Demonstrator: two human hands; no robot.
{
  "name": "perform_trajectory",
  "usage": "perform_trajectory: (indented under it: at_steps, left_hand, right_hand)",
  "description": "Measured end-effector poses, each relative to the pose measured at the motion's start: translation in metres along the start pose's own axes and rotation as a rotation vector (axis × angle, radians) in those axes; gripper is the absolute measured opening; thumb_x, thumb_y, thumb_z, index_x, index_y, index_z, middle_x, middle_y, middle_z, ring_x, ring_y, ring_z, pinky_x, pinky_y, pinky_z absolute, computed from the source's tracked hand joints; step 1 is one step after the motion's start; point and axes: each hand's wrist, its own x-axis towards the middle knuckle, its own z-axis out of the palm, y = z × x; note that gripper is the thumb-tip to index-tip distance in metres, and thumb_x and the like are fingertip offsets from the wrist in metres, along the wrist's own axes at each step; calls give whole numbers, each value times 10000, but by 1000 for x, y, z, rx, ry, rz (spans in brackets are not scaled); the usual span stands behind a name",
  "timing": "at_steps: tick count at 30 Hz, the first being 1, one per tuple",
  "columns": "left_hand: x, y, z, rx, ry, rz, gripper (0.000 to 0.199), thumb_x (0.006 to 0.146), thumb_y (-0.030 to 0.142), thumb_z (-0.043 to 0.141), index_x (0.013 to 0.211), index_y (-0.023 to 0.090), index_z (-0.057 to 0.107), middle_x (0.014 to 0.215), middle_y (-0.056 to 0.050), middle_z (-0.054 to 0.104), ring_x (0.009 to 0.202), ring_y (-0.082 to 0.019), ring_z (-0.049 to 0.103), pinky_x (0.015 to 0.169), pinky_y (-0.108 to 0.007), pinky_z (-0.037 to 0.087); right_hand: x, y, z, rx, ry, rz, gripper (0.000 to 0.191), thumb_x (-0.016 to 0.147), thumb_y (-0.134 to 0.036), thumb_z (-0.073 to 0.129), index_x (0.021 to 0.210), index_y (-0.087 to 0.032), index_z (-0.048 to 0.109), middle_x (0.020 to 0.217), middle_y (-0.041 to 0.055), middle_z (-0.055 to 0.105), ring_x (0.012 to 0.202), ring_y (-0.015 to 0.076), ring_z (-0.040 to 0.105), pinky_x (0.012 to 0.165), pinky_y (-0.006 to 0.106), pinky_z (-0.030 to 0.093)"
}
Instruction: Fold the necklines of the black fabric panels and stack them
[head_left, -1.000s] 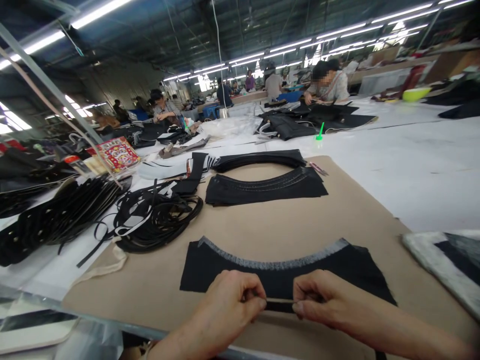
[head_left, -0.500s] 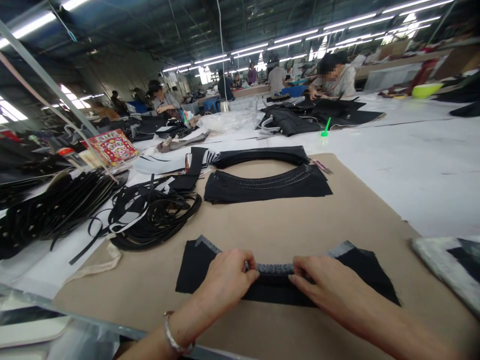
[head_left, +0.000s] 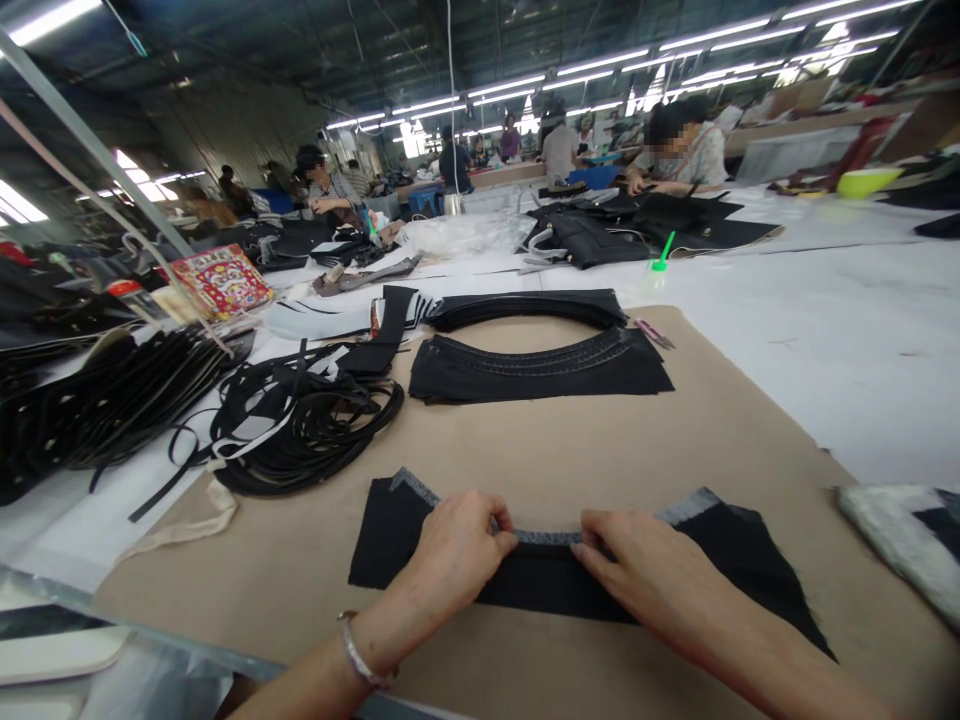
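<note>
A black fabric piece (head_left: 555, 585) with a grey strip (head_left: 551, 538) along its curved upper edge lies on the brown board (head_left: 525, 445). Toward the left of that curve, my left hand (head_left: 469, 540) pinches the edge between thumb and fingers; a bracelet is on its wrist. My right hand (head_left: 622, 550) pinches the same edge farther right. A short stretch of grey strip shows between the two hands. Both fingertips partly cover the edge they grip.
Stacked curved black pieces (head_left: 540, 370) lie beyond the fabric, near small pink snips (head_left: 655, 333). Coiled black strips (head_left: 315, 430) are at the left. A green bottle (head_left: 664, 252) stands farther back. Across the white table a person (head_left: 682, 155) bends over black material.
My hands have come slightly closer together, still pinching the edge. The fabric's right end reaches a little lower and farther right. The camera view has shifted slightly.
</note>
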Motion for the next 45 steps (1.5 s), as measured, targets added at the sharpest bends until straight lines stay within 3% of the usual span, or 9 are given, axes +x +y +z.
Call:
perform_trajectory:
  at_steps: [22,36,45]
  left_hand:
    - [3,6,6,81,28,-29,109,755,315,669,756,212,706,714,-28,686,721,-205,624,595,-258,330]
    - [7,4,8,68,5,-58,102,730,311,687,734,209,695,670,-3,664,667,-167,604,558,-244,296]
    - [8,5,9,95,12,-80,104,736,324,689,744,221,689,734,-3,681,751,-182,626,592,-256,316]
  right_hand:
    - [-3,4,-3,39,-1,11,215,908,-253,479,748,-199,613,766,77,679,722,244,647,546,281,266]
    - [0,5,2,21,10,24,217,898,-258,484,739,-207,624,758,70,683,718,247,653,537,285,268]
    - [-1,6,3,7,-2,19,205,897,-250,485,736,-209,605,770,68,687,723,249,655,533,287,265]
